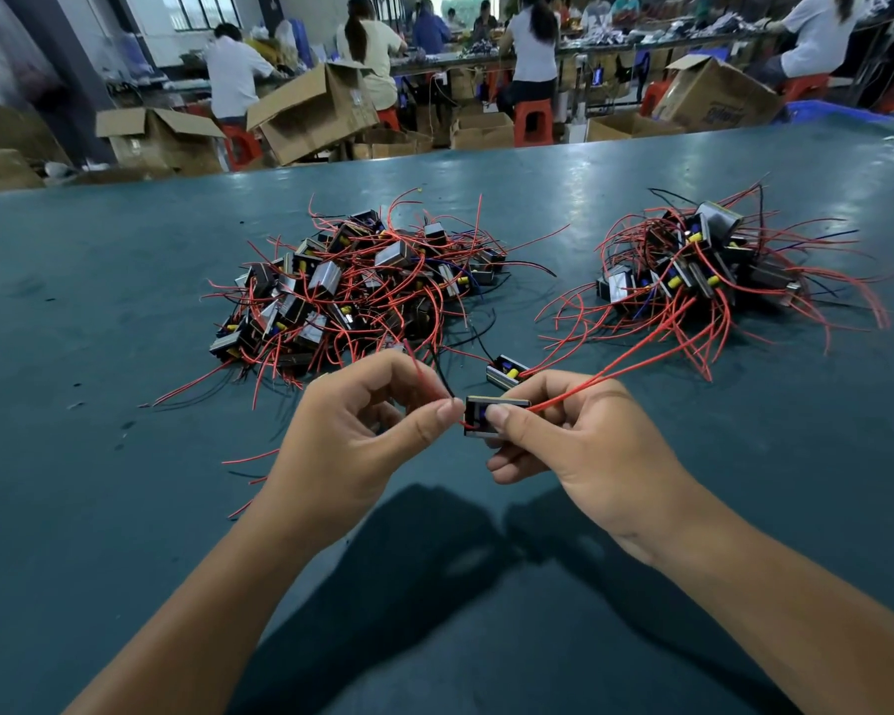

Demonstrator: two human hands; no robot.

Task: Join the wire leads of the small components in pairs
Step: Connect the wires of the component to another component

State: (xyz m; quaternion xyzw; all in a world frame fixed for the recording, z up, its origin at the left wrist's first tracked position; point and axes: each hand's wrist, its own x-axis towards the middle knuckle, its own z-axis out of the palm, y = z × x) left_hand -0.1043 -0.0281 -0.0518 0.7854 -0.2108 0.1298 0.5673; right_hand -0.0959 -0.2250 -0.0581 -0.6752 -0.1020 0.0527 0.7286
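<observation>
Left hand [362, 430] pinches red leads [424, 376], right hand [563, 436] grips component [478, 416]; carton [718, 98] print seems unreadable.

Desk [125, 508] carries 2 heaps of wired components: bigger heap [362, 286] left of centre, smaller heap [703, 265] to the right, well apart. Single component [507, 371] lies on desk btwn them, nearer the person. Just in front of it, held component [494, 416] sits btwn left hand [362, 430] & right hand [569, 436], above desk. Behind desk's far edge: cardboard boxes [311, 110] on floor, w/ seated people beyond
</observation>
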